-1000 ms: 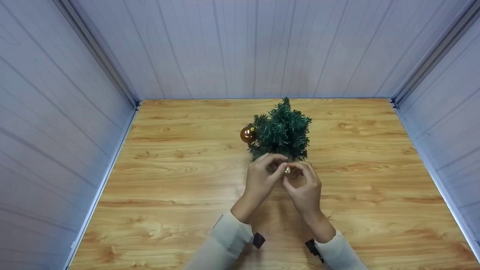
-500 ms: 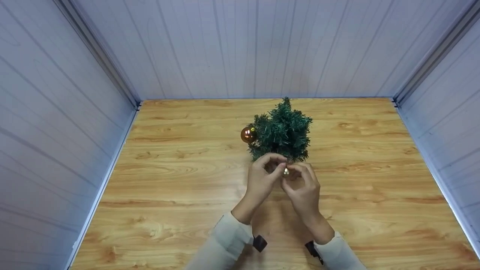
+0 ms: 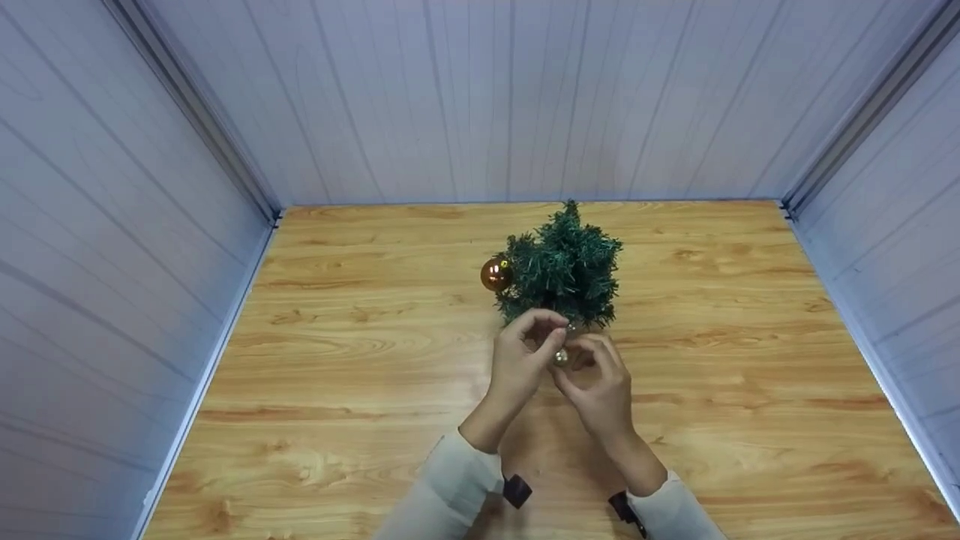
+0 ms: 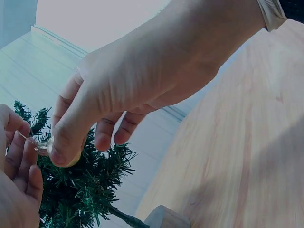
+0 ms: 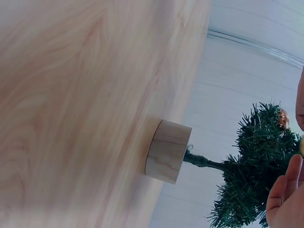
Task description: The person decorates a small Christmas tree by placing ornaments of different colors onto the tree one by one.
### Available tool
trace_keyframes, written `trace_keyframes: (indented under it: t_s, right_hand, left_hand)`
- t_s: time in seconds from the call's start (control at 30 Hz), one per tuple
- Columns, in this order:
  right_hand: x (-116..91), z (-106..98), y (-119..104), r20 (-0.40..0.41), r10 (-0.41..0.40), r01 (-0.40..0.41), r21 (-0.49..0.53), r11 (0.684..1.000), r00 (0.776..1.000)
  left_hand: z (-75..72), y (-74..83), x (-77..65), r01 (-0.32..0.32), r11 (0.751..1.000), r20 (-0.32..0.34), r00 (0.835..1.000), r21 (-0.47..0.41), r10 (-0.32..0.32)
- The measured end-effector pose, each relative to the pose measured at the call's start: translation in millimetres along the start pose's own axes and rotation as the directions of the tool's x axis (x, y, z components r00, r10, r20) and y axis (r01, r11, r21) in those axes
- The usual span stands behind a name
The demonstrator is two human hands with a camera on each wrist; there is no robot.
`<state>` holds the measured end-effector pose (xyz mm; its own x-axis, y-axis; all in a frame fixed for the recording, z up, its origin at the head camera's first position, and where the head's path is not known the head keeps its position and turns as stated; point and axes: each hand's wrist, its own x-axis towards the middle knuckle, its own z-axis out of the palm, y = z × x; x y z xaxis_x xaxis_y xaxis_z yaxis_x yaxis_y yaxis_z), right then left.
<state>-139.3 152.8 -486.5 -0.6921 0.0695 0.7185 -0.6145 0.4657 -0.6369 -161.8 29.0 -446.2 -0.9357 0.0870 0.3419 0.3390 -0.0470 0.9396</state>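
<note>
A small gold bauble (image 3: 561,357) with a metal cap is between the two hands, in front of a small artificial Christmas tree (image 3: 564,266). My left hand (image 3: 519,360) pinches its ball between thumb and fingers; in the left wrist view the same hand (image 4: 128,85) covers most of it. A thin string loop (image 4: 26,137) runs from the cap into the fingertips of my right hand (image 3: 600,386), which seem to pinch it. In the right wrist view part of the right hand (image 5: 289,204) shows at the edge.
A shiny orange-brown bauble (image 3: 496,274) hangs on the tree's left side. The tree stands on a round wooden base (image 5: 168,151). Beneath lies a wood-grain tabletop (image 3: 337,390), enclosed by pale panel walls (image 3: 480,97) at the back and both sides.
The right hand has moved slightly left and toward the person, the gold bauble shifting the same way. The left hand stays nearly in place. The tree has not moved.
</note>
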Motion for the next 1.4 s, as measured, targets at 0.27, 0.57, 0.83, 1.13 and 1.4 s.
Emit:
trace_keyframes:
  t_s: [0.27,0.57,0.83,1.13,1.4]
  right_hand:
    - [-3,-5,23,0.007,0.105,-0.105,0.04,0.994,0.994]
    - [18,-12,0,0.07,0.162,-0.169,0.105,0.98,0.984]
    - [32,-15,-12,0.096,0.193,-0.204,0.113,0.973,0.976]
    - [48,-18,-15,0.106,0.182,-0.192,0.103,0.976,0.978]
    - [69,-23,-20,0.071,0.203,-0.211,0.136,0.968,0.977]
  left_hand:
    - [0.1,3.6,-0.4,-0.031,1.0,0.051,0.998,-0.004,0.031]
    - [-2.8,4.8,3.8,-0.064,0.998,0.075,0.995,-0.013,0.064]
    - [-5.8,6.2,7.0,-0.069,0.997,0.054,0.996,0.033,0.067]
    - [-2.8,-15.6,22.9,-0.131,0.987,0.055,0.99,0.094,0.127]
    - [-4.3,-9.4,38.8,-0.257,0.945,0.045,0.966,0.201,0.253]
